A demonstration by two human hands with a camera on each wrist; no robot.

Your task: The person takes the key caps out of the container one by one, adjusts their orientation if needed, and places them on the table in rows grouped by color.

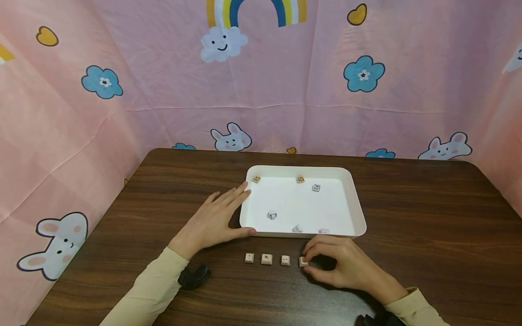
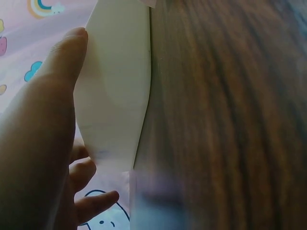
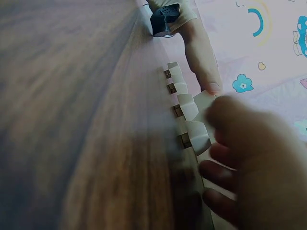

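Observation:
Four small pale keycaps stand in a row on the wooden table in front of the white tray; the left one, the second and the third lie apart from each other. At the right end of the row my right hand pinches the last keycap between thumb and forefinger, low at the table. My left hand rests against the left side of the tray, fingers spread and fairly straight, thumb at its front left corner. The left wrist view shows the thumb along the tray wall.
Inside the tray lie several loose keycaps: a brownish one at the back left, another brownish one, a grey one and some whitish ones nearer the front, such as this keycap. A patterned pink curtain hangs behind the table.

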